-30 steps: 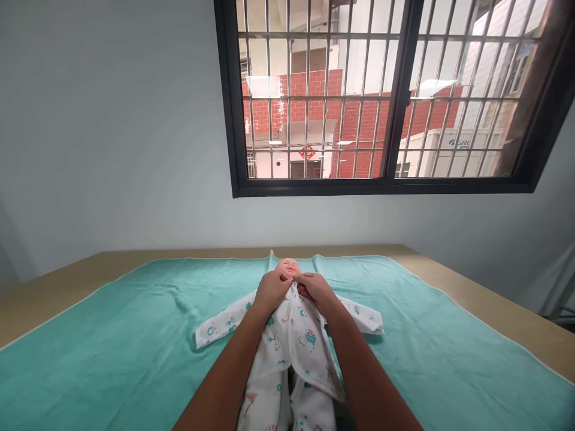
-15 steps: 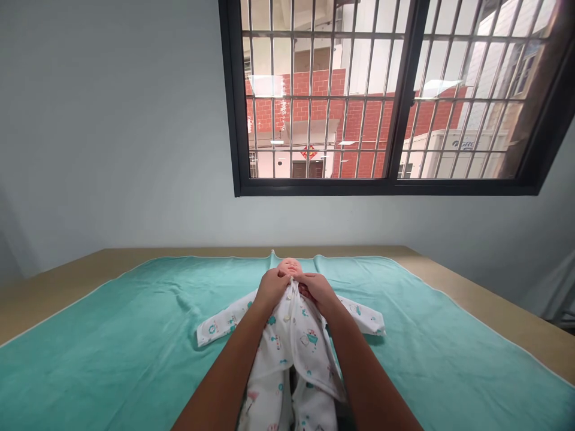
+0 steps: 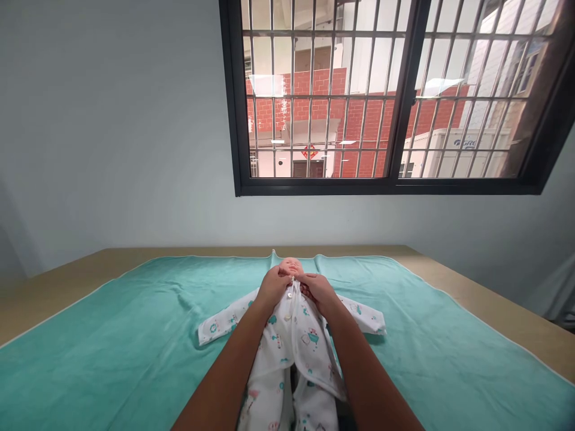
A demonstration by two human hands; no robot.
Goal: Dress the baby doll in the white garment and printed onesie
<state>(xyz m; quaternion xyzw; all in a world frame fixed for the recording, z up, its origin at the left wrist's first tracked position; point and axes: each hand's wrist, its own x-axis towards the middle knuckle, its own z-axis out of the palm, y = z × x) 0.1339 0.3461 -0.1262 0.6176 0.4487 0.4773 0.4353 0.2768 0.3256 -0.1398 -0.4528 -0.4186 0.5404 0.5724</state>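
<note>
A baby doll [image 3: 291, 264] lies on its back, head toward the wall, dressed in a white printed jacket [image 3: 309, 335] with sleeves spread to both sides. White printed trousers [image 3: 267, 398] cover its legs. My left hand [image 3: 274, 286] pinches one edge of the jacket's collar just under the doll's chin. Opposite it, my right hand [image 3: 318, 290] grips the other collar edge, its fingertips close to the left ones. Small buttons show down the jacket front below my hands; the lower front hangs apart. The fastening between my fingertips is too small to make out.
A teal blanket [image 3: 135, 323] lies under the doll, slightly wrinkled, over a wooden table [image 3: 467, 299] whose bare edges show at the back and sides. Behind it rises a grey wall [image 3: 135, 149] with a barred, black-framed window [image 3: 314, 188].
Hardly anything differs. Both hands stay at the jacket's collar, with only a slight shift of the fingers, and the whole view has moved a few pixels.
</note>
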